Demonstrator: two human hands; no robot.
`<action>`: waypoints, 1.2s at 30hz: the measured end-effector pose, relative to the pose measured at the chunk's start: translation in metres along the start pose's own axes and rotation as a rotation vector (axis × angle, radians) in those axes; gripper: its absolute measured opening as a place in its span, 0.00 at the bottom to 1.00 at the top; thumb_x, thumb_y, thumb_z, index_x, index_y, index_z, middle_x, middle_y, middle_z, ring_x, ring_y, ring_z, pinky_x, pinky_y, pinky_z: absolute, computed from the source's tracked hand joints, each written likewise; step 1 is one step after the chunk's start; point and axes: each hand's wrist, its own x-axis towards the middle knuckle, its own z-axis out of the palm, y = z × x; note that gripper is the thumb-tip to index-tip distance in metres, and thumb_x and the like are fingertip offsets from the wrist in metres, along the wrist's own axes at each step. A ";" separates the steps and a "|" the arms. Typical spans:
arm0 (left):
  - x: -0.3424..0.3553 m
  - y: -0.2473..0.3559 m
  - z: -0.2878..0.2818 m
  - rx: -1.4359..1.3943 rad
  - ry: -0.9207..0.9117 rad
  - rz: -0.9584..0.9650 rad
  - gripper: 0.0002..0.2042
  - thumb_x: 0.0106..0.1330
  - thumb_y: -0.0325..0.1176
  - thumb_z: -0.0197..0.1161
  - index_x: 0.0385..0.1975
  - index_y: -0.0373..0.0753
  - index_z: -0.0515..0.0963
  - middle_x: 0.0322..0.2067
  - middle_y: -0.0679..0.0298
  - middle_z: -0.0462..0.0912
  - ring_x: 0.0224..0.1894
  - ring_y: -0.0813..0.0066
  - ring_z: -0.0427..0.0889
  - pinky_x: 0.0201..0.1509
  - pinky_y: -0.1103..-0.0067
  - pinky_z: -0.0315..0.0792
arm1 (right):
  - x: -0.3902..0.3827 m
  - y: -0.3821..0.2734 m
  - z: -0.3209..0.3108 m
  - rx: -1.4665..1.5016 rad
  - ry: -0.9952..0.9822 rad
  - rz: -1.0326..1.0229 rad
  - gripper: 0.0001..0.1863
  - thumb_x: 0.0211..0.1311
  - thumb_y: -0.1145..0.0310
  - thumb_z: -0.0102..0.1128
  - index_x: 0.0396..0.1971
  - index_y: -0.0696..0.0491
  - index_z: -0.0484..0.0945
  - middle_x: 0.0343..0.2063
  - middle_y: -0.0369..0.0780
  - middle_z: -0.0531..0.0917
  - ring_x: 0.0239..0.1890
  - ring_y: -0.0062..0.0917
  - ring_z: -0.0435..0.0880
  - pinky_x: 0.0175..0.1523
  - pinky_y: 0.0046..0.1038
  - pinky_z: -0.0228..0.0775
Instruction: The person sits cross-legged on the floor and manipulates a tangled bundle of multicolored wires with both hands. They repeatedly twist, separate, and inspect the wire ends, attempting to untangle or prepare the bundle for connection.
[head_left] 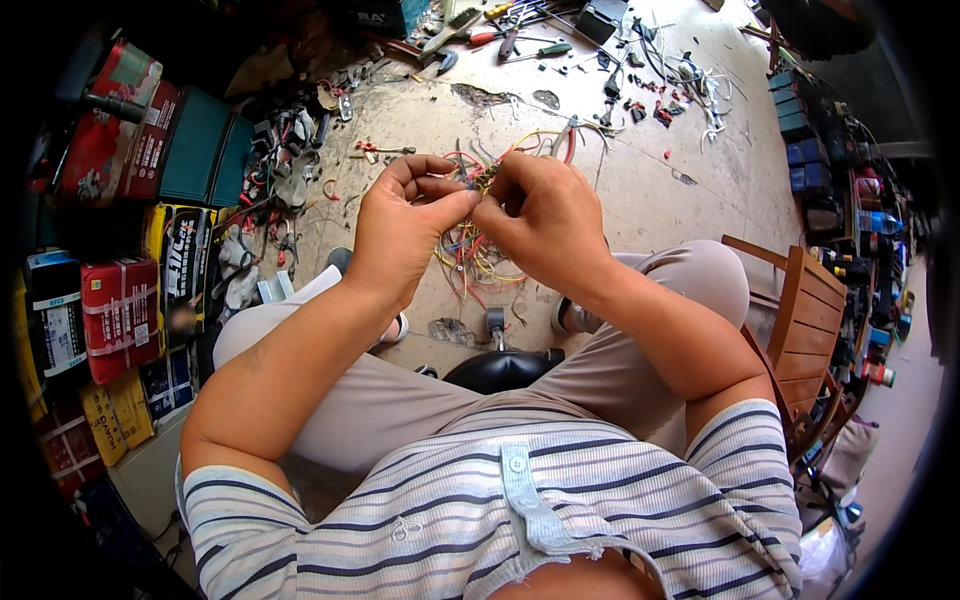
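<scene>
My left hand (pixel 395 225) and my right hand (pixel 545 215) meet in front of me, above the floor between my knees. Thumb and forefinger of the left are pinched at the edge of a tangle of thin coloured wires (pixel 484 252). My right hand has its fingers curled around the same wires, close to a small dark cluster (pixel 484 178) that shows between the hands. Red, yellow, green and grey strands spread above and below my fingers. Exactly which strands lie between the fingertips is hidden.
Screwdrivers (pixel 540 52), a brush (pixel 452 32) and wire scraps (pixel 700 95) lie on the worn floor ahead. Boxes (pixel 120 310) are stacked at my left. A wooden chair (pixel 805 310) and loaded shelves (pixel 870 230) stand at my right. Beneath me is a black seat (pixel 500 370).
</scene>
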 end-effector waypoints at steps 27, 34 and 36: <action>-0.002 0.001 0.003 0.201 -0.014 0.295 0.14 0.55 0.19 0.63 0.40 0.36 0.72 0.31 0.66 0.79 0.35 0.83 0.77 0.42 0.86 0.72 | -0.001 0.001 0.004 0.153 0.039 0.015 0.10 0.45 0.64 0.59 0.16 0.54 0.74 0.14 0.37 0.77 0.23 0.33 0.75 0.36 0.32 0.62; -0.002 0.003 0.005 0.221 -0.021 0.418 0.13 0.54 0.17 0.61 0.38 0.38 0.72 0.31 0.67 0.78 0.36 0.83 0.79 0.41 0.86 0.74 | 0.000 0.006 0.007 0.425 0.058 0.029 0.08 0.45 0.67 0.60 0.16 0.56 0.75 0.13 0.37 0.77 0.21 0.26 0.75 0.34 0.28 0.63; -0.001 0.004 0.005 0.305 -0.026 0.492 0.13 0.54 0.16 0.62 0.38 0.37 0.72 0.32 0.67 0.78 0.37 0.83 0.79 0.43 0.85 0.75 | 0.000 0.006 0.007 0.526 0.054 0.061 0.07 0.46 0.69 0.60 0.17 0.58 0.76 0.13 0.37 0.77 0.20 0.23 0.75 0.32 0.26 0.63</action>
